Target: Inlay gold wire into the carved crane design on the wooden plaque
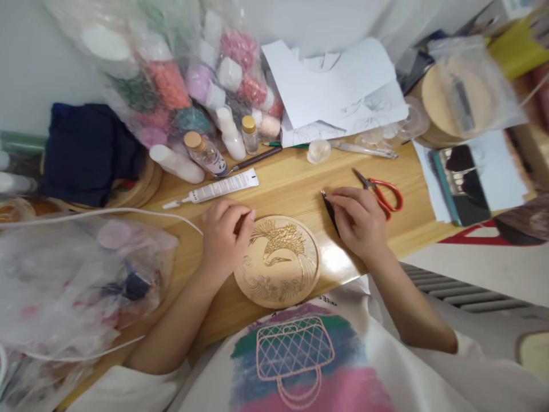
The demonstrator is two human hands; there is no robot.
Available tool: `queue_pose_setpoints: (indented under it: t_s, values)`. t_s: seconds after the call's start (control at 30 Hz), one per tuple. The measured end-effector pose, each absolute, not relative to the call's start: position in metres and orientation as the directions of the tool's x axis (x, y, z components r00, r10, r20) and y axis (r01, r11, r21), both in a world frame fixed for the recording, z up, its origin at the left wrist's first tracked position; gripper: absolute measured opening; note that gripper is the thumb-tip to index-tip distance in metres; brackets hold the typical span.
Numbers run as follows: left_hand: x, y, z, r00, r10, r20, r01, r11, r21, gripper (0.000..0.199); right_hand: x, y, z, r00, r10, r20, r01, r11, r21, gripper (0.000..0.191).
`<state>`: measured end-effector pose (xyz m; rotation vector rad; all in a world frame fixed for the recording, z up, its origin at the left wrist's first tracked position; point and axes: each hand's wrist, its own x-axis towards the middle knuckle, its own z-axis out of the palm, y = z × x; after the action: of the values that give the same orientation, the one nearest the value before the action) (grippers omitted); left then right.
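A round wooden disc (pixel 274 289) lies flat in front of me, with a crane in gold wire and line-drawn waves. At its upper left edge, my left hand (pixel 225 234) is closed, thumb and fingertips together; anything between them is too small to see. Right of the disc, my right hand (pixel 358 220) has its fingers pinched over a slim black tool with a silvery tip (pixel 330 213), perhaps tweezers, partly hidden by the hand. Red-handled scissors or snips (pixel 384 194) lie just beyond this hand. A white glue-like tube (pixel 225 186) rests above my left hand.
Bagged jars of coloured material (pixel 171 80) and small bottles (pixel 206 154) crowd the back left. Papers (pixel 334 86) stand against the wall. A clear plastic bag (pixel 77 280) and white cable (pixel 128 210) lie left; a black clipped item (pixel 465 183) lies right.
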<state>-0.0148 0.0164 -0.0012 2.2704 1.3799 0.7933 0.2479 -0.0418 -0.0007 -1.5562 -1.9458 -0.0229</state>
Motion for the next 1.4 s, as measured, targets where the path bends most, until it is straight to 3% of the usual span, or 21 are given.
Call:
queue_pose_setpoints:
  t_s: [0.17, 0.37, 0.63, 0.8, 1.0, 1.2, 1.4]
  values:
    - [-0.014, 0.016, -0.003, 0.339, 0.92, 0.196, 0.687, -0.385, 0.616, 0.017, 0.236, -0.041, 0.013, -0.102, 0.903, 0.418, 0.891, 0.27, -0.364, 0.016]
    - [-0.013, 0.016, -0.001, 0.362, 0.91, 0.201, 0.68, -0.406, 0.61, 0.016, 0.211, -0.032, 0.032, -0.3, 0.954, -0.01, 0.882, 0.273, -0.385, 0.019]
    - [-0.011, 0.016, 0.003, 0.4, 0.909, 0.119, 0.693, -0.384, 0.61, 0.011, 0.19, 0.003, 0.045, -0.385, 0.9, -0.204, 0.905, 0.324, -0.277, 0.019]
    - [-0.009, 0.014, 0.002, 0.396, 0.915, 0.075, 0.706, -0.356, 0.612, 0.014, 0.181, 0.029, 0.057, -0.361, 0.903, -0.234, 0.93, 0.33, -0.162, 0.021]
    - [-0.007, 0.011, -0.003, 0.365, 0.927, 0.086, 0.694, -0.332, 0.639, 0.016, 0.175, 0.042, 0.076, -0.411, 0.881, -0.232, 0.911, 0.387, -0.146, 0.02]
    - [-0.007, 0.012, -0.007, 0.303, 0.946, 0.111, 0.646, -0.29, 0.706, 0.012, 0.205, 0.054, 0.088, -0.126, 0.973, -0.192, 0.992, 0.129, 0.007, 0.022]
    - [-0.004, 0.013, -0.01, 0.279, 0.953, 0.116, 0.604, -0.268, 0.75, 0.013, 0.224, 0.056, 0.094, -0.104, 0.967, -0.231, 0.99, 0.123, 0.068, 0.022]
